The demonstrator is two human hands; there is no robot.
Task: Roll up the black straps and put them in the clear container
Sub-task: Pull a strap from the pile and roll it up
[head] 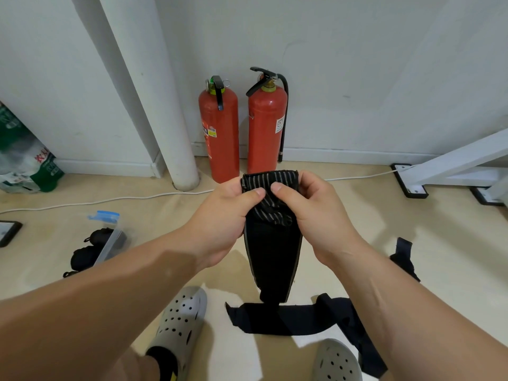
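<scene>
Nearest, grey clogs (181,325) are standing on the beige floor (343,215), with a loose black strap (288,317) lying spread between them. Above it, the left hand (222,215) and right hand (316,213) are gripping the top of a held strap (272,243), thumbs pinching its striped, partly rolled end while the rest is hanging down to the floor. Toward the floor's left edge, the clear container (110,243) is lying with rolled straps (82,257) in or against it; which is unclear. Farthest, two red fire extinguishers (220,133) are standing against the wall.
</scene>
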